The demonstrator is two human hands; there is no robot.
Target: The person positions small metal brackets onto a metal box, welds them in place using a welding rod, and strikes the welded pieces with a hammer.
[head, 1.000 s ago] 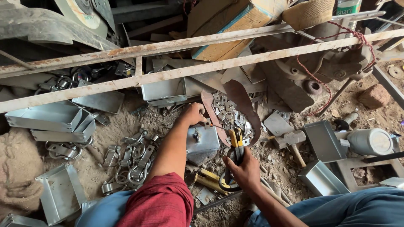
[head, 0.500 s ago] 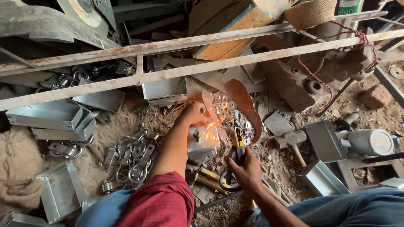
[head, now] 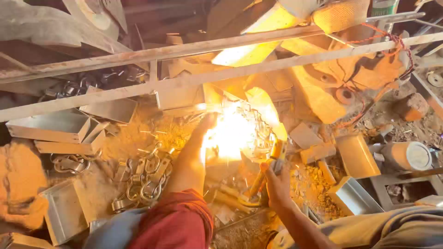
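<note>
A bright welding flash (head: 230, 133) burns on a metal piece on the dirt floor and floods the scene in orange light. My left hand (head: 206, 123) reaches to the flash and holds the metal piece; glare hides the fingers. My right hand (head: 275, 182) grips the yellow-handled electrode holder (head: 270, 163), whose tip points into the flash. A red sleeve (head: 177, 221) covers my left upper arm.
Two long metal bars (head: 138, 87) cross the view above the work. Open metal boxes (head: 50, 125) lie at left, a pile of metal clamps (head: 145, 182) sits beside my left arm, and a metal channel (head: 355, 196) and a cylinder (head: 408, 156) lie at right.
The arc, absent a second ago and small half a second ago, has grown into a large flash that lights everything orange. Both hands have stayed in place.
</note>
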